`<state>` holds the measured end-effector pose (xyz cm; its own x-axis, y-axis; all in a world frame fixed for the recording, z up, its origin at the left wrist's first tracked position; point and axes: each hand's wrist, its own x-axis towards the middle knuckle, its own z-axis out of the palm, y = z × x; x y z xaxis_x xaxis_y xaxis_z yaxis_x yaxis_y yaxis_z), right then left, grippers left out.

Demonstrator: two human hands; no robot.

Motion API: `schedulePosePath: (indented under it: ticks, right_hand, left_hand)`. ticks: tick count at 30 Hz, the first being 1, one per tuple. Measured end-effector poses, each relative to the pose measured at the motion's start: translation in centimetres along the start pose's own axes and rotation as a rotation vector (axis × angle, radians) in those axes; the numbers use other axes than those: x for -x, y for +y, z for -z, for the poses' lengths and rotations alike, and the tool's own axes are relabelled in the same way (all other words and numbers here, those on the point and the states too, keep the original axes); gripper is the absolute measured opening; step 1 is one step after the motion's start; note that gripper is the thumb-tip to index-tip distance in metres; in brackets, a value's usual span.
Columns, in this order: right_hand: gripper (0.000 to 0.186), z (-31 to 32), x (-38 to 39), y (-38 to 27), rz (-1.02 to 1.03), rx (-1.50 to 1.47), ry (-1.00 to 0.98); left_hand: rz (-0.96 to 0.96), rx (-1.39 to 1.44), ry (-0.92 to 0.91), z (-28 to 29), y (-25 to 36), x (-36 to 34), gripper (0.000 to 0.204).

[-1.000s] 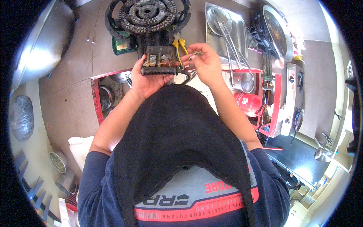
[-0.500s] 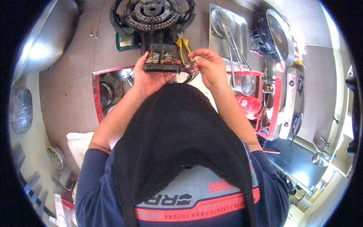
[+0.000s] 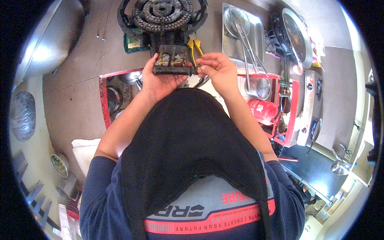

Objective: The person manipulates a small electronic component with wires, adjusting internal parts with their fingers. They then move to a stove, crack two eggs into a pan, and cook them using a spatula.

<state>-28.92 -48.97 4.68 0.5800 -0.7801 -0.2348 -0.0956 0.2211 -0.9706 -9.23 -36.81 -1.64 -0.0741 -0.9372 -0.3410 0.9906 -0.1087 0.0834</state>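
- While the blackened metal valve assembly (image 3: 172,71) is cupped by the left hand (image 3: 159,82) before the round black burner (image 3: 162,16), its right end is met by bent fingers of the right hand (image 3: 220,73); whether anything is pinched cannot be told.
- Work is judged unfinished: brass fittings (image 3: 177,63) are left uncovered.

The black rectangular metal valve block (image 3: 172,71) shows brassy gold patches, the sooty black round metal burner (image 3: 162,16) pale-dotted concentric rings, the metal pliers (image 3: 191,47) yellow grips, the rounded red cylinder (image 3: 262,111) white markings, and the navy short-sleeved shirt (image 3: 96,188) grey and coral-red panels.
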Motion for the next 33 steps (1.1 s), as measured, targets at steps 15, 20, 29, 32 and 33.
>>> schedulePosePath:
  ticks: [15,20,29,32,33]
  right_hand:
    - [0.023,0.2,1.2,-0.2,0.099,0.410,0.229]
    - [0.013,-1.3,1.2,-0.4,0.328,0.282,0.218]
    - [0.011,-2.9,0.2,-1.9,0.733,0.629,0.083]
    - [0.012,-2.9,-0.1,-1.7,0.811,0.677,0.049]
    - [0.012,-2.9,-0.2,-1.6,0.807,0.677,0.036]
  left_hand:
    - [0.015,0.069,-0.002,0.4,0.1,-0.1,0.081]
    - [0.005,0.060,0.018,0.2,0.0,0.0,0.078]
    - [-0.008,0.049,0.024,0.2,-0.2,0.2,0.070]
    - [-0.010,0.044,0.020,0.3,-0.3,0.3,0.069]
    - [-0.011,0.040,0.031,0.3,-0.3,0.3,0.069]
